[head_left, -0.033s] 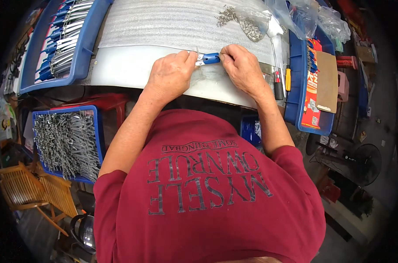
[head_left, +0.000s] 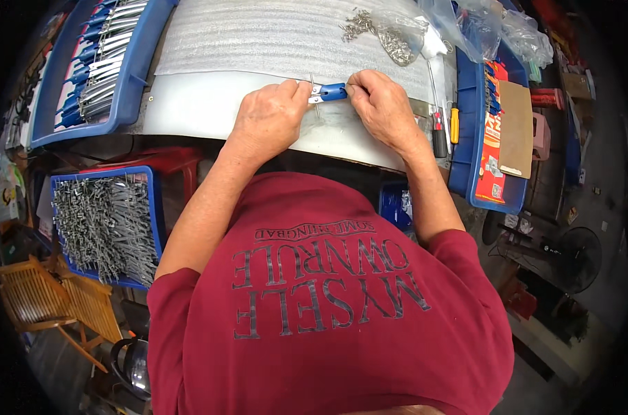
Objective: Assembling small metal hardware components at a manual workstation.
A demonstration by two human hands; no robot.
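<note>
Unmoved, both hands, left hand (head_left: 271,117) and right hand (head_left: 383,111), pinch a blue-handled tool (head_left: 328,92); blue bin (head_left: 146,207) holds metal parts (head_left: 103,225).

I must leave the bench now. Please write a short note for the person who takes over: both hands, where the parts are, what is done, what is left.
Left hand: pinches the metal end of a small blue-handled piece over the white table.
Right hand: grips the blue handle end of the same piece.
Parts: blue tray at upper left holds rows of pieces with blue handles; blue crate at lower left holds bare grey metal parts; loose small metal bits lie at the top of the foam sheet.
Done: many pieces appear finished in the tray.
Left: the piece in hand; the crate looks full.
</note>
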